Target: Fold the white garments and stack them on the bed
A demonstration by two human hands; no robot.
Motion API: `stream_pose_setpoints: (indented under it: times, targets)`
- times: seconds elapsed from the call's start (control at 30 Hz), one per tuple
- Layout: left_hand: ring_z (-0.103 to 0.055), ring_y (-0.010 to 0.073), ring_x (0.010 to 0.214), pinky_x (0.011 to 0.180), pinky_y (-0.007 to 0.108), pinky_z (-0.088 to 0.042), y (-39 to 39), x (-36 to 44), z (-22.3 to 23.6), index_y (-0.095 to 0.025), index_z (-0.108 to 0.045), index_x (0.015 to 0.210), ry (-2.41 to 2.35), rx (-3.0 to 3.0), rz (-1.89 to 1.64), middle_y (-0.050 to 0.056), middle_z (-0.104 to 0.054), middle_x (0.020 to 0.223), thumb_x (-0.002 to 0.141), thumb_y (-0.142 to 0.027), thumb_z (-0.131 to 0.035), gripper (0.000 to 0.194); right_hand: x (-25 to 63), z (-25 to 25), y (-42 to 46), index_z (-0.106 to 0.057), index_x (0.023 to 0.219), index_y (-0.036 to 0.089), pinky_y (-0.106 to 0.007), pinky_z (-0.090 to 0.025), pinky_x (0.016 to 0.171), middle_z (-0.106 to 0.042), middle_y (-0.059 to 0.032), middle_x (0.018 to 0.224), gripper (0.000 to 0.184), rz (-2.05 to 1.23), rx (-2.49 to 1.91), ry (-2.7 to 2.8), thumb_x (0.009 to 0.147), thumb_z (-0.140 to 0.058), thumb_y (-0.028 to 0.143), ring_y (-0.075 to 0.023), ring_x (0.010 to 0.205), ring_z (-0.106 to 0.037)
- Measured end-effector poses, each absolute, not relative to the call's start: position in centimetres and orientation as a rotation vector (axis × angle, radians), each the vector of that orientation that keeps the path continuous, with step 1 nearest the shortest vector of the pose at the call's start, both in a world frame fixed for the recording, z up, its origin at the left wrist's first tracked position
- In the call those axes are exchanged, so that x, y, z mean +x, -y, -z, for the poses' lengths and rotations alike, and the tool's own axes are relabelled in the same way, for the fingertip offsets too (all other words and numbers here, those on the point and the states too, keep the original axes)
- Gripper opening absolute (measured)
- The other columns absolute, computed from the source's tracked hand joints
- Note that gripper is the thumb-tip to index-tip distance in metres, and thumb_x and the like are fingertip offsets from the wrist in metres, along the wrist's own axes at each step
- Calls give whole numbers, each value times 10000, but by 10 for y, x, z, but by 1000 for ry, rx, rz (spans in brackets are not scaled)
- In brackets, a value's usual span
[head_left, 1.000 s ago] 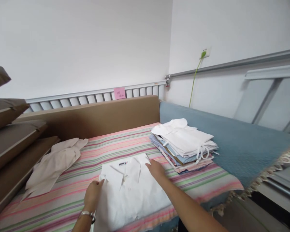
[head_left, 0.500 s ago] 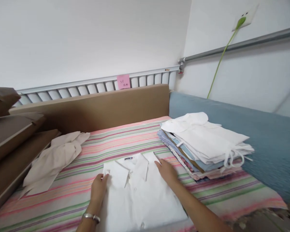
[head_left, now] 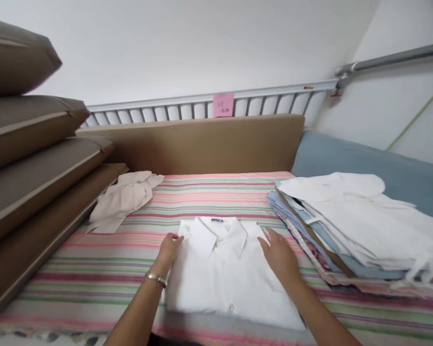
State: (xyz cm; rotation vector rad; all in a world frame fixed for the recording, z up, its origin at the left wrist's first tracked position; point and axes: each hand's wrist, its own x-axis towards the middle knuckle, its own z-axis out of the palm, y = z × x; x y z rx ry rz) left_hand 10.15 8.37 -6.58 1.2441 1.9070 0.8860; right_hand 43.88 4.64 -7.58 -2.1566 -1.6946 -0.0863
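A white collared shirt (head_left: 223, 283), neatly folded with its front up, lies on the striped cloth. A dark-lettered label shows inside its collar. My left hand (head_left: 169, 250), with a silver bracelet at the wrist, is at the shirt's left shoulder edge, thumb and fingers closed on the fabric. At the opposite shoulder is my right hand (head_left: 281, 254), its thumb and fingers apart beside the shirt's edge. Right of it sits a stack of folded clothes (head_left: 353, 226), white pieces on top and blue, brown and pink ones beneath.
Brown cushions (head_left: 39, 178) are piled high on the left. Beside them lies a crumpled beige garment (head_left: 126, 197). Behind the striped cloth (head_left: 216, 192) stand a brown backrest (head_left: 209, 144) and a radiator with a pink note (head_left: 223, 105). A blue padded side (head_left: 339, 149) borders the right.
The view has swung left, showing more of the cushion pile. The shirt appears farther from the front edge of the view. My right hand's fingers have come off the shirt's shoulder edge.
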Motion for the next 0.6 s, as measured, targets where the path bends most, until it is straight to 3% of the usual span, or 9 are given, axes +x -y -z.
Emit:
stream_pose_setpoints:
  times: [0.13,0.23,0.37,0.5,0.6]
  targets:
    - [-585,161,563,538,276,-426,-24,81,64,-170,-524,964,-1725,1120,-906,10,-627,645,675,-463,-540,412,430,96,-13,-468,1289,205,-442,-301,1044,-438,-109,1392,462,102,-1911,2041,871,-426,394,-254,1312,-343]
    - [-626,183,658,552,284,-455,16,65,78,-164,-522,955,-1645,1000,-1134,53,-662,750,599,-528,-583,513,421,101,-1,-516,1257,222,-463,-283,1048,-457,-94,1381,431,-45,-2040,2124,861,-431,370,-257,1313,-347]
    - [-641,205,800,590,282,-473,34,49,92,-138,-569,943,-1804,1017,-1138,113,-679,915,643,-425,-553,416,396,67,3,-580,1173,185,-420,-305,1033,-534,-112,1300,377,-11,-1908,2078,875,-388,314,-245,1225,-452]
    - [-588,148,542,467,250,-400,22,50,88,-143,-622,791,-1782,1040,-949,46,-666,676,687,-287,-553,190,325,25,19,-608,1104,221,-298,-414,901,-644,-71,1110,348,-254,-1631,2171,898,-333,278,-189,1024,-583]
    - [-474,108,381,411,228,-335,11,56,83,-156,-568,591,-1739,1052,-866,-43,-505,409,649,-194,-610,81,261,11,27,-574,1152,274,-279,-447,780,-657,-46,1046,381,-363,-1530,2463,846,-373,169,-187,922,-627]
